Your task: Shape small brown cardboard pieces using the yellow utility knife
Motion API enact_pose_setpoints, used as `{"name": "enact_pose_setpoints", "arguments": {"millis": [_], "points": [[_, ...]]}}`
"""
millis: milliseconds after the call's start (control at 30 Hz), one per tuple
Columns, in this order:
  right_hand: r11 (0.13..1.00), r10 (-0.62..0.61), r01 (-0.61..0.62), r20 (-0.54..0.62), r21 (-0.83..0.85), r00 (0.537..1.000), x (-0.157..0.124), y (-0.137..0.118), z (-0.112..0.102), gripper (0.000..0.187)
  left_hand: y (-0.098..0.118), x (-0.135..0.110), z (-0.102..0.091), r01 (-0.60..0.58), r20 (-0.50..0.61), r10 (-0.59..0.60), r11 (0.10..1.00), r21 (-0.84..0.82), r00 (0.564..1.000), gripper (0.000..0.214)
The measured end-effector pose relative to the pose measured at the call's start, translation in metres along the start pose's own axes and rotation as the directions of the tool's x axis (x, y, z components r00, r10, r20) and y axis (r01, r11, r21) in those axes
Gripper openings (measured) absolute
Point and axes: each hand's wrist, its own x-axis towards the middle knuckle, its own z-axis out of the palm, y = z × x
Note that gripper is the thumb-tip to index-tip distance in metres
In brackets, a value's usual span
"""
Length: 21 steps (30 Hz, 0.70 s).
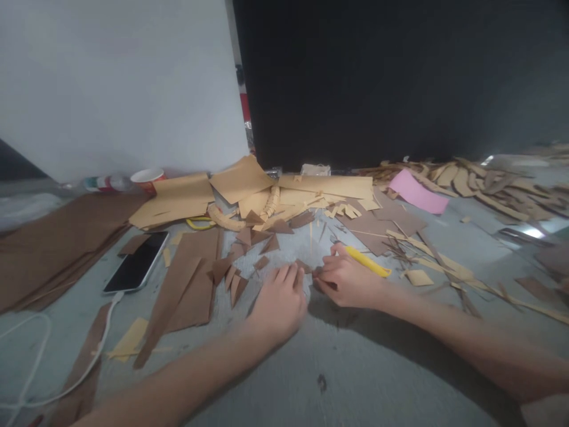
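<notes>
My left hand [281, 302] is closed near the middle of the grey table, its fingertips on a small brown piece [303, 266] of card-like sheet. My right hand [349, 276] faces it, with a yellow utility knife [368, 262] held in the curled fingers. The knife's handle points right and its metal tip shows above the knuckles. Thumb and finger of that hand pinch together close to the brown piece; whether they touch it I cannot tell. Several brown triangles [237, 290] lie just left of and beyond my left hand.
A phone [137, 264] with a white cable [106, 326] lies left, near large brown sheets [66, 243]. Tan sheets [178, 198], a curved segmented tan strip [226, 218] and a paper cup [148, 177] are behind. A pink sheet [418, 191] and heaped offcuts [480, 184] lie at right.
</notes>
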Motion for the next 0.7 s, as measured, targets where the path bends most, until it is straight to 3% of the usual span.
{"name": "enact_pose_setpoints", "arguments": {"millis": [200,400,500,600,700], "points": [[0.987,-0.009,0.011,-0.016,0.163,1.0,0.001,-0.006,0.009,0.042,-0.004,0.004,0.0,0.087,-0.012,-0.088,0.995,-0.058,0.996,0.047],[0.971,-0.102,0.123,-0.11,0.207,0.989,0.0,-0.01,0.014,0.037,-0.004,0.005,-0.003,0.054,0.005,-0.053,0.993,-0.109,0.999,0.05],[0.947,0.079,-0.032,-0.133,0.32,0.988,0.004,-0.008,0.01,0.041,-0.009,0.004,0.001,-0.03,-0.009,0.029,0.988,-0.152,1.0,0.05],[0.884,0.359,-0.294,-0.125,0.362,0.925,0.007,-0.001,0.01,0.033,-0.013,0.003,0.006,-0.146,-0.016,0.146,0.971,-0.187,0.989,0.051],[0.874,0.437,-0.4,-0.085,0.275,0.896,0.009,0.006,0.017,0.023,-0.014,0.001,0.01,-0.193,-0.016,0.194,0.961,-0.198,0.981,0.052]]}}
